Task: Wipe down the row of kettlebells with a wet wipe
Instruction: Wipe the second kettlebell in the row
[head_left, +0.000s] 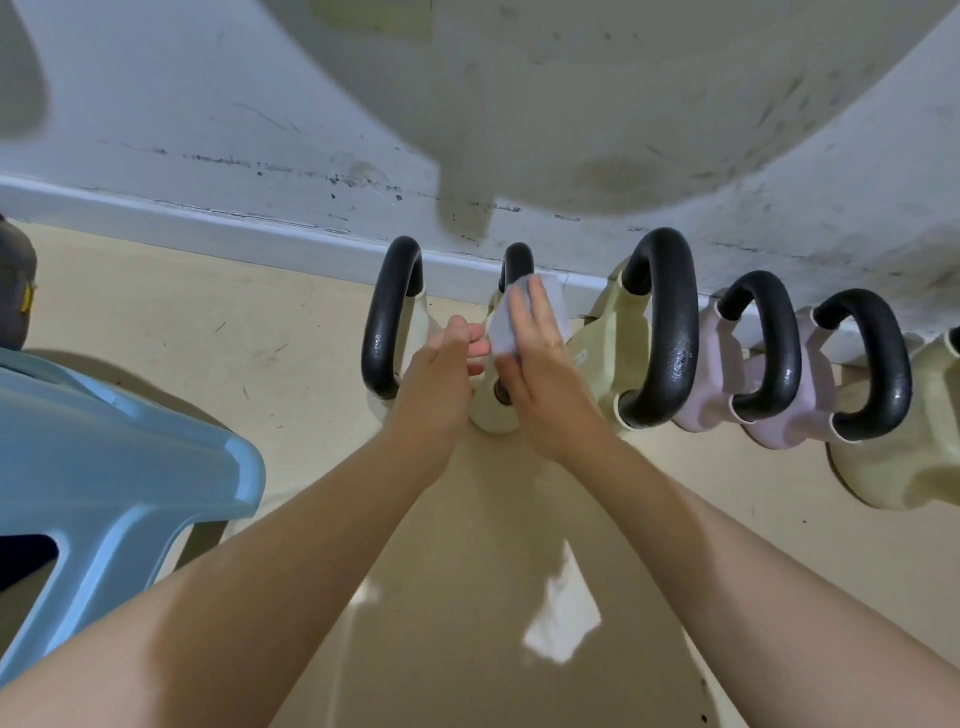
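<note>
A row of kettlebells with black handles stands on the floor against the wall. My right hand (540, 374) lies over a white wet wipe (501, 332), its fingers flat along the handle of the second cream kettlebell (493, 415) and pressing the wipe onto it. My left hand (441, 379) sits just left of it, fingertips loosely bent and touching the wipe's edge. The first cream kettlebell (389, 322) stands to the left. To the right are a larger cream kettlebell (670, 332), two pink kettlebells (711, 395) and another cream kettlebell (893, 467).
A light blue plastic stool (130, 441) stands at the left, close to my left forearm. A white baseboard (208, 218) and a scuffed wall run behind the row. A dark object (15, 280) sits at the far left edge. Beige floor (291, 322) lies in front.
</note>
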